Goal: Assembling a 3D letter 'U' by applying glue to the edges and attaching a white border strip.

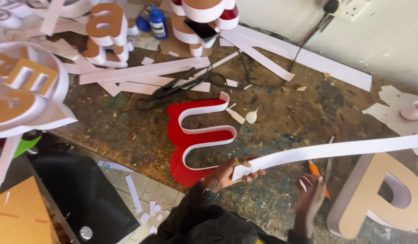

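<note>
My left hand (230,172) grips the near end of a long white plastic strip (335,150) that runs off to the right above the workbench. My right hand (309,197) is below the strip, fingers closed around an orange-handled cutter (315,171). Just left of my left hand lies a red letter shape (184,156) with a white strip wall (204,131) standing along its wavy edge.
A worn workbench (281,108) carries loose white strips (141,72), black scissors (172,88), a glue nozzle (252,116), blue bottles (157,21) and a phone (200,30). Tan-faced channel letters stand at left (28,81) and lower right (380,194). Offcuts litter the floor (141,199).
</note>
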